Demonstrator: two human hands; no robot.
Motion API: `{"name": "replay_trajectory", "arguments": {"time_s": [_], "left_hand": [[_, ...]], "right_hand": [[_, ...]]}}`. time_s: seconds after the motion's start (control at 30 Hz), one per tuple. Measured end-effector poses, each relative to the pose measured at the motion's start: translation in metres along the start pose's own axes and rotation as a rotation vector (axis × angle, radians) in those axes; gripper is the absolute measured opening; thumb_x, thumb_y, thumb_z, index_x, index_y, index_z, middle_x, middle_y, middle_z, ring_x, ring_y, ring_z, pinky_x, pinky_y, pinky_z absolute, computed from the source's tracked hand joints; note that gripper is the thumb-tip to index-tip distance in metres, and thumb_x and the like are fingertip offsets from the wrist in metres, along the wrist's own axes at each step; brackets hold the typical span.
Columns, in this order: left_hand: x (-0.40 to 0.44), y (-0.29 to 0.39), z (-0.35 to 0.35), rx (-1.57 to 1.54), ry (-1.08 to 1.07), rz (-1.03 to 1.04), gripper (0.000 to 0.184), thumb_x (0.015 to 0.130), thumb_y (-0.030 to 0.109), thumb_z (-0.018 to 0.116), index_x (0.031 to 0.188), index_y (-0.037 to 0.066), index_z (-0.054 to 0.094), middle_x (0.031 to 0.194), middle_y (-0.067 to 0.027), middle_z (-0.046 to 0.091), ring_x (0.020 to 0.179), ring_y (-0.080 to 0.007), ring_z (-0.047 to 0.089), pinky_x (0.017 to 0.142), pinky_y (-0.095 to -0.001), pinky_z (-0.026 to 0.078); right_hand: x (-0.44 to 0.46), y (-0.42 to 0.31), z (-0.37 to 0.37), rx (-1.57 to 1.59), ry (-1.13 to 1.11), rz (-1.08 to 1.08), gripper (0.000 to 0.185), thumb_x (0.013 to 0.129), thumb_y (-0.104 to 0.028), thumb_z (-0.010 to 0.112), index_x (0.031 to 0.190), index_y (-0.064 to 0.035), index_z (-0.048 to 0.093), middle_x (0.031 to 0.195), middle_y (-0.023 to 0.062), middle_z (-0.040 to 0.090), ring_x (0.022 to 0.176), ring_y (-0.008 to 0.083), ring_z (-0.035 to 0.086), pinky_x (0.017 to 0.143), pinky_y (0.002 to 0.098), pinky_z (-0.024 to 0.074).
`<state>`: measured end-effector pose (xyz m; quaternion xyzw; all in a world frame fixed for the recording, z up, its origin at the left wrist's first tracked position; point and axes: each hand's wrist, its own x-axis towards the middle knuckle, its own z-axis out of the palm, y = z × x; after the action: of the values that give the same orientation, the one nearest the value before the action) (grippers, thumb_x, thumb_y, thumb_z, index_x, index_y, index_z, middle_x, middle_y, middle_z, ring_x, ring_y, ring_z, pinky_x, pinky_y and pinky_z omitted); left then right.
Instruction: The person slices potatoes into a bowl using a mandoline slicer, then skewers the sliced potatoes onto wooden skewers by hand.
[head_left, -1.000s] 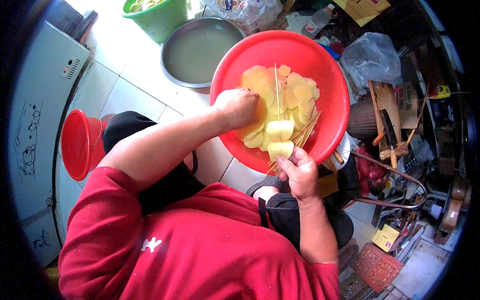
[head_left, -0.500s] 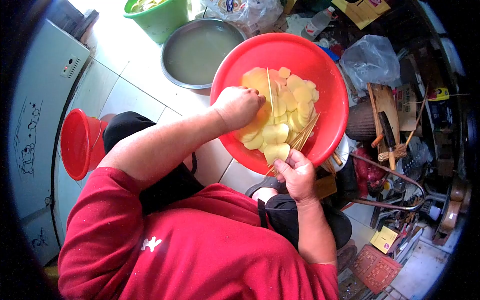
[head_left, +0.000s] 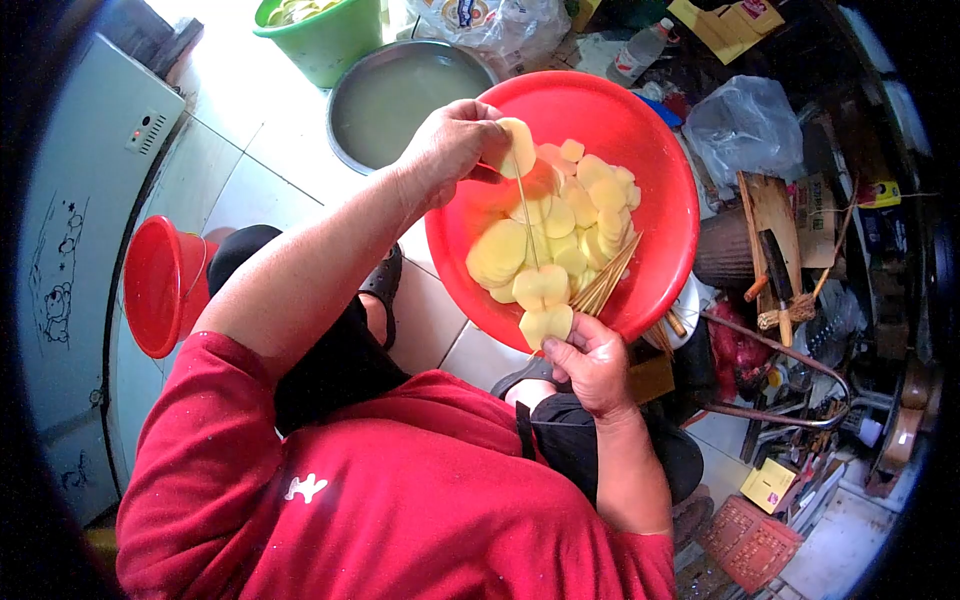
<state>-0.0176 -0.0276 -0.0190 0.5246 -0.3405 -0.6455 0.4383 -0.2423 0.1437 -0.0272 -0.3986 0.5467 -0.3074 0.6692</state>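
A thin skewer (head_left: pixel 526 215) runs between my two hands above a wide red basin (head_left: pixel 665 190). My right hand (head_left: pixel 597 370) is closed on its near end, beside a pale yellow potato slice (head_left: pixel 546 326) threaded there. Another threaded slice (head_left: pixel 541 287) sits just above that one. At the skewer's far tip, my left hand (head_left: pixel 450 150) pinches a single round slice (head_left: pixel 517 148), and the tip meets it. Many loose potato slices (head_left: pixel 500 250) lie heaped in the basin. A bundle of bare skewers (head_left: pixel 606 277) leans over them near my right hand.
Behind the red basin stands a metal basin of cloudy water (head_left: pixel 400 105), with a green bucket (head_left: pixel 325 45) of slices beyond it. A red bucket (head_left: pixel 160 290) is at left. Cluttered tools, a plastic bag (head_left: pixel 745 125) and a bottle (head_left: pixel 640 50) are at right.
My left hand has risen from the heap toward the basin's far left rim, now with a slice against the skewer tip. My right hand has shifted slightly nearer, still gripping the skewer.
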Motion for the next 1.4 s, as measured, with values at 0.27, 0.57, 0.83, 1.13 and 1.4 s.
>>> {"name": "replay_trajectory", "arguments": {"time_s": [0.27, 0.57, 0.83, 1.13, 1.4], "left_hand": [[0.001, 0.004, -0.003, -0.05, 0.048, 0.048, 0.016, 0.084, 0.01, 0.062, 0.099, 0.005, 0.058, 0.084, -0.0054, 0.063, 0.071, -0.0156, 0.062, 0.058, -0.0302, 0.054], [-0.007, 0.002, 0.0, 0.17, -0.131, 0.16, 0.013, 0.085, 0.011, 0.059, 0.095, 0.003, 0.063, 0.083, -0.0049, 0.065, 0.073, -0.0144, 0.063, 0.066, -0.0295, 0.053], [-0.012, -0.001, 0.011, -0.04, -0.021, -0.024, 0.016, 0.086, 0.01, 0.059, 0.098, 0.001, 0.061, 0.089, -0.0088, 0.064, 0.073, -0.0187, 0.064, 0.062, -0.0341, 0.056], [-0.014, -0.01, 0.013, 0.062, -0.134, -0.146, 0.016, 0.087, 0.016, 0.062, 0.094, 0.001, 0.062, 0.083, -0.0081, 0.064, 0.069, -0.0194, 0.065, 0.062, -0.0326, 0.057], [-0.032, -0.027, 0.027, 0.249, -0.337, -0.251, 0.019, 0.086, 0.018, 0.065, 0.091, 0.0, 0.064, 0.077, -0.0045, 0.063, 0.063, -0.0139, 0.062, 0.059, -0.0275, 0.055]], "right_hand": [[-0.001, -0.001, 0.001, 0.037, -0.02, 0.013, 0.023, 0.084, -0.005, 0.062, 0.107, -0.0017, 0.06, 0.082, -0.0004, 0.063, 0.058, 0.0033, 0.048, 0.05, 0.0184, 0.0382], [-0.001, 0.001, -0.005, 0.02, -0.042, 0.008, 0.026, 0.084, -0.004, 0.062, 0.11, -0.0016, 0.06, 0.084, -0.0001, 0.064, 0.057, 0.0023, 0.046, 0.049, 0.0179, 0.0361], [-0.001, -0.001, -0.002, -0.013, -0.025, -0.009, 0.026, 0.084, -0.003, 0.062, 0.109, -0.0013, 0.06, 0.086, -0.0003, 0.064, 0.061, 0.0022, 0.049, 0.05, 0.0177, 0.0376], [0.001, 0.009, 0.003, 0.033, -0.003, -0.042, 0.022, 0.085, -0.005, 0.062, 0.106, -0.0017, 0.061, 0.081, -0.001, 0.063, 0.06, 0.0033, 0.05, 0.052, 0.018, 0.0397], [0.004, 0.004, 0.002, 0.001, 0.08, -0.062, 0.019, 0.085, -0.007, 0.062, 0.103, -0.0024, 0.062, 0.077, -0.0016, 0.062, 0.058, 0.0034, 0.049, 0.05, 0.0182, 0.0399]]}}
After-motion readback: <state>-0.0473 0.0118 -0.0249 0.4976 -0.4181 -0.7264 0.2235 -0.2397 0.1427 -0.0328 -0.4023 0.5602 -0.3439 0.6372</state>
